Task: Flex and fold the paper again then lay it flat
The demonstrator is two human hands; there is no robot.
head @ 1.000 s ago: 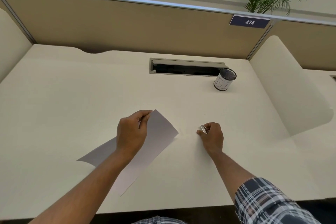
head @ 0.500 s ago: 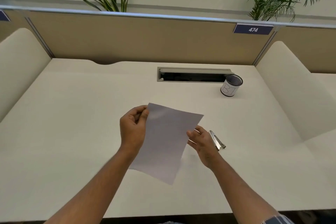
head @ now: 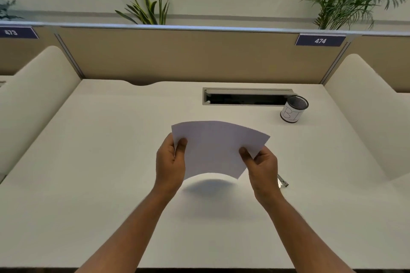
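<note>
1. The paper (head: 216, 150) was held in the air above the counter (head: 99, 162), bowed upward in the middle.
2. The left hand (head: 169, 165) pinched its left edge, thumb on top.
3. The right hand (head: 261, 165) pinched its right edge in the same way.
4. A metal tool (head: 282, 182) lay on the counter just behind the right hand.
5. For a clean result, both edges should probably be gripped lightly and kept level, so that no crease is made.
</note>
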